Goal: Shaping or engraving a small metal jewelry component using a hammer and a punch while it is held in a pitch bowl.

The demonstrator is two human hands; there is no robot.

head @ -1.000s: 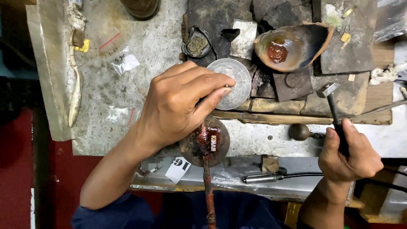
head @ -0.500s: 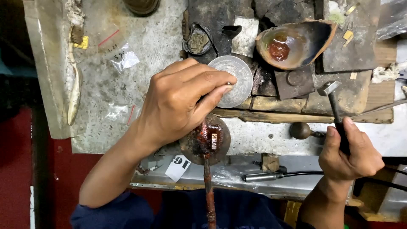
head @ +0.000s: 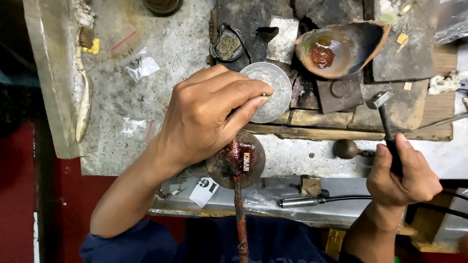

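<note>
A small clear plastic bag [head: 141, 65] lies on the grey bench top, upper left. A white paper tag [head: 204, 191] sits at the bench's front edge, and a small dark label [head: 246, 161] is stuck on the round red-stained block.

Pitted grey bench [head: 175, 63]: plastic bags [head: 141, 65], toothbrush [head: 84, 92].

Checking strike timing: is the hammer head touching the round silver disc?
Apart. The head view shows the hammer head, held in the right hand, well to the right of the silver disc, with dark blocks between them. The left hand rests over the disc.
</note>
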